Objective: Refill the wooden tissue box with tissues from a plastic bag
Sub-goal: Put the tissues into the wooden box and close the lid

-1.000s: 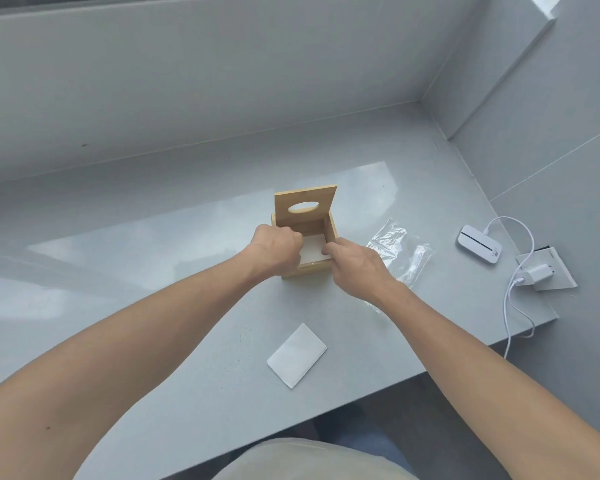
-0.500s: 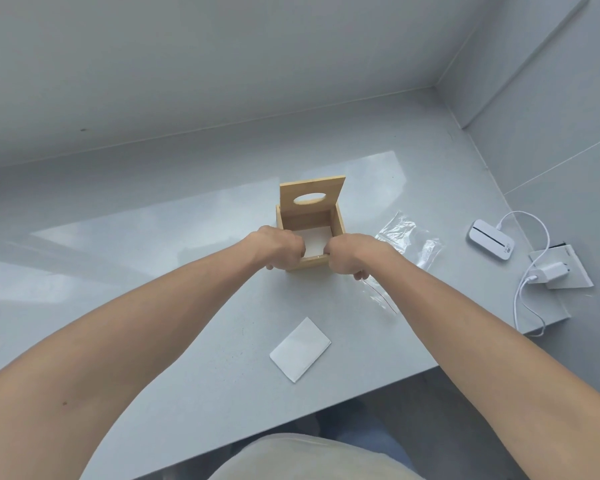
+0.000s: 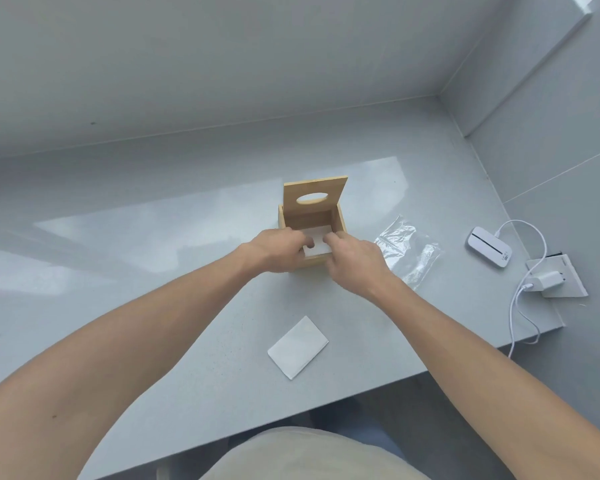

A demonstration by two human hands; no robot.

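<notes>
Tissues (image 3: 315,244) already sit inside your open wooden box (image 3: 338,220) on the worktop (image 3: 187,306); fingers of your left hand (image 3: 278,247) and right hand (image 3: 352,259) press them down. Empty bag (image 3: 409,247) lies beside; lid (image 3: 314,199) remains upright.

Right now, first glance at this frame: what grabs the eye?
The wooden tissue box at mid-counter, its lid with the oval slot standing open. The left hand and right hand meet at its near rim, fingers on the white tissues inside. The empty plastic bag lies crumpled to the box's right, and a lone white sheet sits flat nearer the counter's front edge.
</notes>
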